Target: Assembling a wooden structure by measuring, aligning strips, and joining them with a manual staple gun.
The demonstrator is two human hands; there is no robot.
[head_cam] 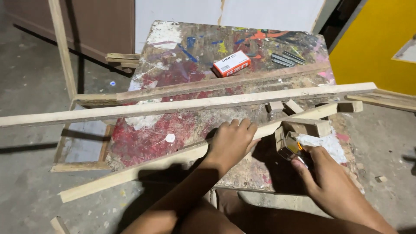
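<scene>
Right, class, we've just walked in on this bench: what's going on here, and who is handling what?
A person is working at a paint-stained table. The left hand presses flat on a long wooden strip that lies slanted across the table. The right hand holds a small metal tool against the strip near some short wood blocks. Another long strip lies across the table behind, and a small orange and white box sits further back.

I note one package: a small flat rectangular box (232, 63), orange-red with a white label panel, lying tilted on the far, paint-stained part of the workbench (173, 56). I find no signs or screens.
</scene>
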